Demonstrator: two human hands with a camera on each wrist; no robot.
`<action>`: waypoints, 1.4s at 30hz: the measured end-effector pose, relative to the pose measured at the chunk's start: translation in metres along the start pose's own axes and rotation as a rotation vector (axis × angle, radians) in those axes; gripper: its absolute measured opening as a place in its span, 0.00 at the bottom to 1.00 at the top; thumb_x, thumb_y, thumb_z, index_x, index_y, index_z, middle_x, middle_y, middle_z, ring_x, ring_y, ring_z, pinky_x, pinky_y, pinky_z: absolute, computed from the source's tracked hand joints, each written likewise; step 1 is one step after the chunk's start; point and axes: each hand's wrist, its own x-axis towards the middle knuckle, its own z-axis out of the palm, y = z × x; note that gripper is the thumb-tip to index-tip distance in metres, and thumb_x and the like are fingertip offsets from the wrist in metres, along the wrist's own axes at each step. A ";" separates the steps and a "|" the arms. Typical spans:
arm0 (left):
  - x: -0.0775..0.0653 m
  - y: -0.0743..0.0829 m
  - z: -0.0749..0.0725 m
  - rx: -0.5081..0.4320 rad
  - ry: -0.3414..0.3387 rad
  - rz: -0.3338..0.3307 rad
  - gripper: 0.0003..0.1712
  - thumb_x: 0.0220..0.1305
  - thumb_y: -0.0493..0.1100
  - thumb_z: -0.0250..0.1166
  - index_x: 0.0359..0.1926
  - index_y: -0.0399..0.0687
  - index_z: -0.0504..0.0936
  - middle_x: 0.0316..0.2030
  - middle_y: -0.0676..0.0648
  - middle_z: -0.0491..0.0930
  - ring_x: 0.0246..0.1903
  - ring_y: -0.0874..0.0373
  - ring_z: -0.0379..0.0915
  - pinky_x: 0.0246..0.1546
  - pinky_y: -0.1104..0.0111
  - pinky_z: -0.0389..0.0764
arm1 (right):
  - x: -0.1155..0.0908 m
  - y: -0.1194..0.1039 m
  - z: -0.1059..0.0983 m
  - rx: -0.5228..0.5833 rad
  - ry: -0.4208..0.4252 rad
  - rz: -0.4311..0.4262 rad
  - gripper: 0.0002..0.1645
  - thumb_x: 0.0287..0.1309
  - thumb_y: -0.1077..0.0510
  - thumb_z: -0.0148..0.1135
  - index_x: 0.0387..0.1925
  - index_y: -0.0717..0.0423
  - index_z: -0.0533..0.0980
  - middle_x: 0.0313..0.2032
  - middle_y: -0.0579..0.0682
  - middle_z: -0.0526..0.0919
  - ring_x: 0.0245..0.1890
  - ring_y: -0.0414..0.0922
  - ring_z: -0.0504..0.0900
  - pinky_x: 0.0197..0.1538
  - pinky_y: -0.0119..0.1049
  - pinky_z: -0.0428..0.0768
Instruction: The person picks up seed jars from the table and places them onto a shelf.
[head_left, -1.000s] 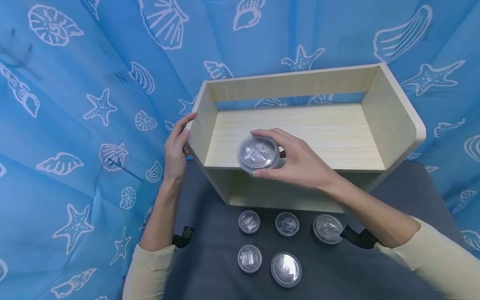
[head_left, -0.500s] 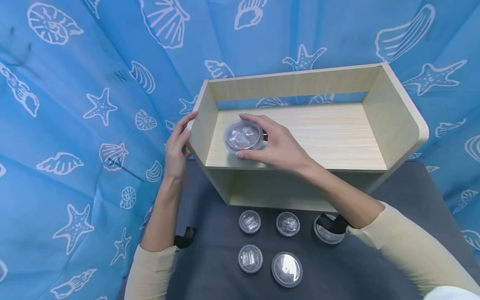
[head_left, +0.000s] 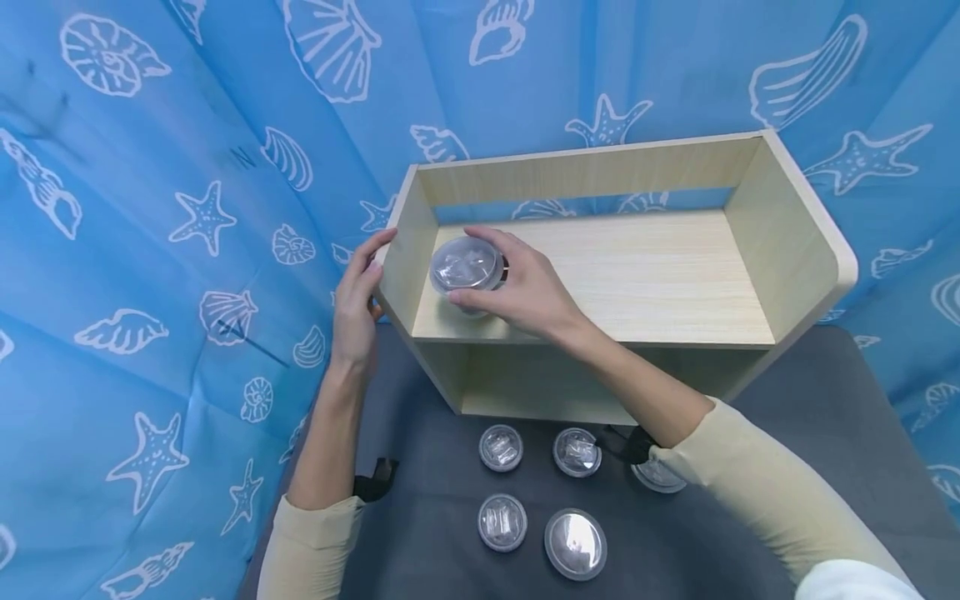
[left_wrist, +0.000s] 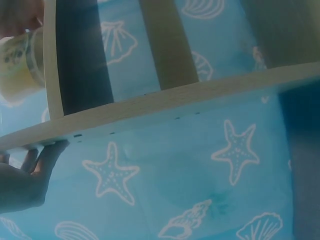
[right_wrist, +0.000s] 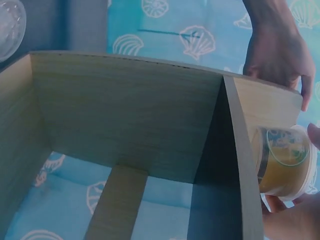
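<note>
Forearms, nearest: we are noting two cream sleeves (head_left: 307, 550), each forearm wearing a black band (head_left: 377, 479).

Surface (head_left: 442, 500), dark grey: it is carrying five round lidded containers. In the near row we are counting two: a smaller container (head_left: 502, 522) at left, and a broader container (head_left: 576, 544) at right, its smooth lid reflecting light. In the row behind, a small container (head_left: 501, 447) and a second small container (head_left: 577, 452) are sitting apart; a third container (head_left: 657, 477), at right, is lying partly hidden by the right forearm and its band.

Shelf unit (head_left: 637, 275), pale wood-grain, two-tiered: it is standing beyond the containers, its lower compartment (head_left: 540, 379) opening toward us, the right forearm crossing in front.

Right hand (head_left: 525, 283): its grip is pinching a clear lidded cup (head_left: 465, 267) between thumb and fingers. The cup is occupying the left part of the upper tier, near the left side panel (head_left: 415, 258); the wrist views are showing amber colouring through its wall. Whether its base is touching the board, we are not able to tell.

Left hand (head_left: 355, 300): its grip is resting spread against that panel's outer side and front edge.

Curtain (head_left: 225, 125), blue, farthest: it is hanging behind, bearing white shells and starfish.
</note>
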 end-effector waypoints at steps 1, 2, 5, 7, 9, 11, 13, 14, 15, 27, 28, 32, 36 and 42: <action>0.000 0.000 0.000 -0.001 -0.002 -0.001 0.25 0.76 0.48 0.42 0.68 0.55 0.72 0.61 0.48 0.72 0.50 0.48 0.69 0.43 0.54 0.73 | 0.001 0.000 0.002 0.002 0.009 -0.002 0.50 0.46 0.49 0.80 0.70 0.52 0.67 0.64 0.50 0.74 0.59 0.44 0.76 0.60 0.39 0.73; 0.000 -0.001 -0.001 0.002 -0.001 -0.003 0.25 0.76 0.48 0.42 0.68 0.56 0.72 0.61 0.48 0.72 0.50 0.48 0.69 0.43 0.54 0.73 | 0.002 0.001 0.005 0.000 0.018 -0.003 0.50 0.46 0.49 0.80 0.69 0.53 0.67 0.64 0.50 0.75 0.59 0.44 0.75 0.60 0.39 0.73; 0.001 -0.001 -0.002 0.011 0.002 -0.009 0.25 0.76 0.50 0.43 0.68 0.57 0.72 0.62 0.50 0.71 0.52 0.48 0.68 0.45 0.53 0.73 | 0.006 0.003 0.012 -0.004 0.039 0.003 0.50 0.46 0.49 0.80 0.69 0.55 0.67 0.63 0.51 0.75 0.60 0.45 0.75 0.61 0.39 0.72; 0.001 0.000 -0.003 0.013 0.002 -0.014 0.24 0.76 0.50 0.43 0.68 0.57 0.72 0.63 0.51 0.71 0.53 0.48 0.68 0.46 0.53 0.73 | 0.007 0.005 0.017 -0.019 0.043 0.020 0.50 0.46 0.48 0.79 0.69 0.55 0.67 0.64 0.51 0.74 0.61 0.45 0.74 0.62 0.39 0.72; 0.001 0.000 -0.003 0.017 -0.004 -0.020 0.24 0.77 0.50 0.43 0.68 0.57 0.72 0.64 0.52 0.70 0.55 0.49 0.68 0.47 0.52 0.73 | 0.008 0.007 0.021 -0.032 0.048 0.037 0.50 0.47 0.48 0.79 0.69 0.54 0.67 0.64 0.52 0.74 0.61 0.46 0.74 0.62 0.40 0.71; 0.001 0.001 -0.002 0.018 -0.011 -0.028 0.24 0.77 0.51 0.43 0.68 0.57 0.72 0.65 0.52 0.70 0.55 0.49 0.68 0.47 0.51 0.73 | 0.009 0.009 0.024 -0.052 0.056 0.055 0.50 0.47 0.47 0.79 0.69 0.54 0.67 0.65 0.52 0.73 0.62 0.46 0.73 0.62 0.41 0.71; 0.000 0.001 -0.002 0.019 -0.016 -0.035 0.24 0.77 0.51 0.44 0.69 0.57 0.71 0.65 0.53 0.69 0.56 0.50 0.68 0.48 0.51 0.73 | 0.009 0.011 0.027 -0.067 0.065 0.063 0.50 0.47 0.46 0.79 0.69 0.54 0.67 0.65 0.52 0.73 0.62 0.47 0.73 0.63 0.42 0.71; 0.000 0.001 -0.002 0.018 -0.016 -0.038 0.24 0.77 0.51 0.44 0.69 0.57 0.71 0.65 0.53 0.69 0.56 0.50 0.68 0.48 0.51 0.72 | 0.009 0.011 0.028 -0.072 0.071 0.063 0.50 0.47 0.46 0.79 0.69 0.55 0.67 0.65 0.53 0.73 0.62 0.47 0.73 0.63 0.42 0.71; -0.001 0.001 -0.002 0.016 -0.015 -0.040 0.24 0.77 0.51 0.44 0.69 0.57 0.71 0.65 0.53 0.69 0.56 0.50 0.68 0.48 0.51 0.72 | 0.009 0.010 0.029 -0.079 0.076 0.063 0.50 0.47 0.46 0.79 0.69 0.56 0.67 0.65 0.53 0.73 0.62 0.47 0.73 0.63 0.42 0.71; -0.002 0.001 0.000 0.015 -0.020 -0.023 0.25 0.77 0.51 0.43 0.69 0.56 0.70 0.65 0.52 0.67 0.58 0.50 0.65 0.50 0.50 0.71 | 0.009 0.009 0.035 -0.155 0.101 0.055 0.54 0.47 0.44 0.78 0.70 0.59 0.63 0.63 0.56 0.72 0.61 0.49 0.73 0.62 0.42 0.72; -0.002 0.001 0.001 0.016 -0.020 -0.024 0.25 0.77 0.51 0.43 0.69 0.56 0.70 0.65 0.52 0.67 0.58 0.50 0.65 0.50 0.51 0.71 | 0.009 0.009 0.035 -0.157 0.098 0.053 0.55 0.47 0.43 0.78 0.70 0.58 0.63 0.63 0.56 0.71 0.61 0.49 0.73 0.62 0.42 0.72; -0.002 0.000 0.000 0.015 -0.017 -0.026 0.25 0.77 0.51 0.43 0.69 0.57 0.70 0.65 0.52 0.67 0.58 0.50 0.65 0.49 0.52 0.71 | 0.007 0.009 0.031 -0.181 0.081 0.039 0.58 0.46 0.40 0.78 0.72 0.56 0.61 0.65 0.55 0.70 0.62 0.48 0.71 0.63 0.43 0.71; -0.002 0.000 0.000 0.008 -0.016 -0.018 0.25 0.77 0.50 0.43 0.69 0.56 0.70 0.65 0.51 0.68 0.56 0.50 0.66 0.46 0.53 0.71 | 0.001 0.008 0.023 -0.170 0.087 0.030 0.58 0.44 0.41 0.79 0.72 0.54 0.61 0.65 0.55 0.69 0.61 0.49 0.72 0.60 0.46 0.73; -0.002 0.000 0.001 0.001 -0.019 -0.011 0.25 0.77 0.50 0.43 0.69 0.56 0.70 0.65 0.51 0.68 0.57 0.50 0.65 0.47 0.53 0.68 | -0.011 0.007 0.008 -0.115 0.107 0.032 0.56 0.43 0.45 0.81 0.71 0.52 0.63 0.65 0.55 0.69 0.61 0.52 0.73 0.60 0.46 0.74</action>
